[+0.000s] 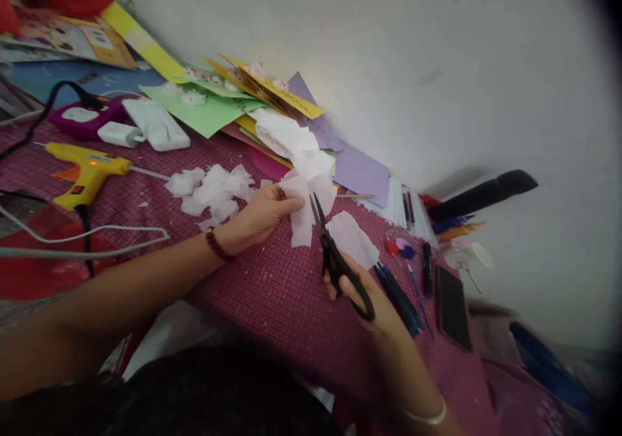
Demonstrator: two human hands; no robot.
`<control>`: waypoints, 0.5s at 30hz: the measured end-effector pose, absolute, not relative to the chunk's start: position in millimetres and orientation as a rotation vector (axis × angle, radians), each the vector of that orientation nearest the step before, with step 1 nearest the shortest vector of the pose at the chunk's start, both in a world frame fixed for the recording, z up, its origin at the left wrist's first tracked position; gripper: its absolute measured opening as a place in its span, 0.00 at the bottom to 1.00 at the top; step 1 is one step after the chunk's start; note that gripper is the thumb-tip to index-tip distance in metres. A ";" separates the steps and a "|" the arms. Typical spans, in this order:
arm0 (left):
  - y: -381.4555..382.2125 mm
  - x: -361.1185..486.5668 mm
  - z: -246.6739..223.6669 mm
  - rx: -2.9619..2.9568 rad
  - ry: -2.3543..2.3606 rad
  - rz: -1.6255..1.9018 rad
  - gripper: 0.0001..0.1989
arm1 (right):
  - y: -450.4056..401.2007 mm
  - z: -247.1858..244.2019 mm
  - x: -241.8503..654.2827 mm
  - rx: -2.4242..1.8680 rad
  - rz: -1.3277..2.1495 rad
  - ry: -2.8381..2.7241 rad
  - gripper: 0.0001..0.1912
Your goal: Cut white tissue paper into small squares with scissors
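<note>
My left hand (266, 214) pinches a thin white sheet of tissue paper (321, 183) between thumb and fingers. In my right hand (359, 287) is a pair of black-handled scissors (335, 254), with fingers through the handles. Their blades point up and away from me, slightly apart, right beside the tissue paper; whether they touch it I cannot tell. A loose white tissue piece (354, 238) lies just right of the blades. To the left of my left hand sits a heap of crumpled white tissue pieces (216, 190).
A yellow glue gun (90, 170) with a lit orange light lies at left, near a purple and white power strip (87, 117) and cables. Coloured card sheets (204, 109) are stacked against the wall. A phone (453, 306), blue-handled tool (398, 300) and marker (427, 269) lie at right.
</note>
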State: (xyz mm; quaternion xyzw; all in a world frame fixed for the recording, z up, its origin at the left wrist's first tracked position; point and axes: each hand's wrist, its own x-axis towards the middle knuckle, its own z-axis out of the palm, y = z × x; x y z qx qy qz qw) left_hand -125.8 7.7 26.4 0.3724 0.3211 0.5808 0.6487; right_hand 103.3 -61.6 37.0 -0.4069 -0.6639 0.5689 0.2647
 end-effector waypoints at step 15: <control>6.8 -129.6 26.6 0.772 0.712 1.228 0.07 | -58.7 33.4 102.2 -1.072 1.612 -1.744 0.26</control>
